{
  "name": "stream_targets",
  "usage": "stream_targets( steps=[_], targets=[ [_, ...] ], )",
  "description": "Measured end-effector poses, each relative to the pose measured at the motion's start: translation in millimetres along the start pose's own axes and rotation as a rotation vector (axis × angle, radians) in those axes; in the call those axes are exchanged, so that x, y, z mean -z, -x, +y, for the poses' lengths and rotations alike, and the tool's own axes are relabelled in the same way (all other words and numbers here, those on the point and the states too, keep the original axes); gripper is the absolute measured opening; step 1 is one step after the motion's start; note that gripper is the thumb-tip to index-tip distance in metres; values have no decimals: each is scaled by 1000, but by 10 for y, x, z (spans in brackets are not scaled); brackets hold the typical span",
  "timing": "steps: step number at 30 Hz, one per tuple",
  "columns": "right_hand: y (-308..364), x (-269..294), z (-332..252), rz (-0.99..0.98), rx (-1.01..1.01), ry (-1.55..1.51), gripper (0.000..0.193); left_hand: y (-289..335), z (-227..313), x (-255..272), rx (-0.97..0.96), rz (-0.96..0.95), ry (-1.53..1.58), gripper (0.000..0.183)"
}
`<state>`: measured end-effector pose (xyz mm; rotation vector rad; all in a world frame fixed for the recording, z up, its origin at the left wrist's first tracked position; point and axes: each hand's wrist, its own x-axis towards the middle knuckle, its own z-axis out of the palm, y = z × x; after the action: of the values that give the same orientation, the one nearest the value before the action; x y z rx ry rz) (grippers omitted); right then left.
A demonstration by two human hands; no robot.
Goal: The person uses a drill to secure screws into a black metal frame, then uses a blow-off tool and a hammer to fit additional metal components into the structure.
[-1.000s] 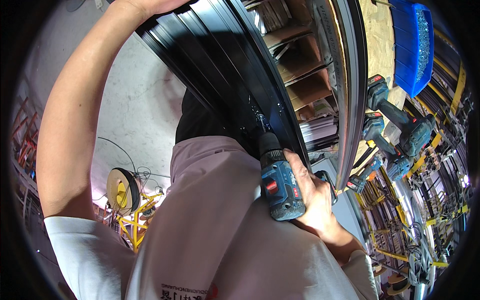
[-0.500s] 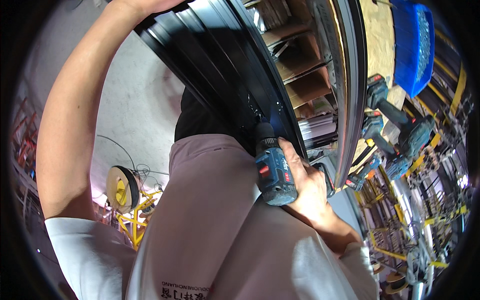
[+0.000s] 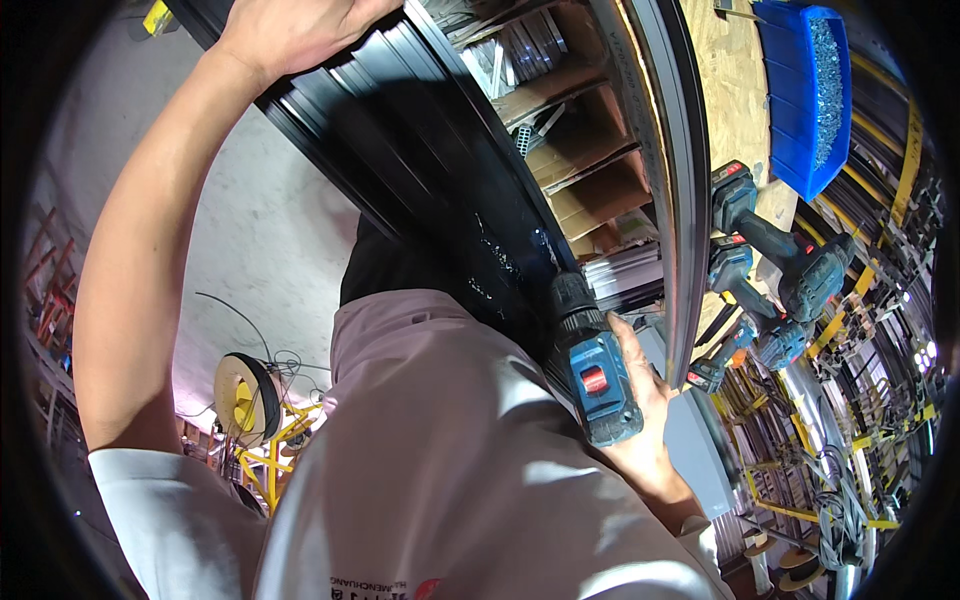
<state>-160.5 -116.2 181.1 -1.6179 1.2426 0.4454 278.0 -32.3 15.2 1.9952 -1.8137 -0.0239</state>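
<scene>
Right hand point(image 3: 642, 400) grasps one cordless drill point(image 3: 600, 380), its chuck point(image 3: 572, 294) over the near part of one black profile point(image 3: 425, 175); contact is unclear. The drill looks rigid and fairly heavy, best held by its handle. Left hand point(image 3: 300, 35) lies over the profile's farther end, its fingers' closure cut off from view. The profile seems stiff, slick and scratchable, best taken by its edges. Beyond, rightward, are three more cordless power tools point(image 3: 822, 275) and one blue bin point(image 3: 788, 120).
</scene>
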Motion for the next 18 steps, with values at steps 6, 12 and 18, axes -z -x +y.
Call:
stream_targets(
  steps=[6, 12, 18],
  targets=[
    [-77, 40, 27, -58, 140, 160, 82, 1, -21, -39, -18, 5, 35, 15],
    [-108, 17, 31, -86, 108, 125, 83, -26, 5, -11, -22, -5, 25, 13],
    [-106, 21, 12, -81, 68, 120, 83, -22, -22, -53, -73, 78, 65, 14]
  ],
)
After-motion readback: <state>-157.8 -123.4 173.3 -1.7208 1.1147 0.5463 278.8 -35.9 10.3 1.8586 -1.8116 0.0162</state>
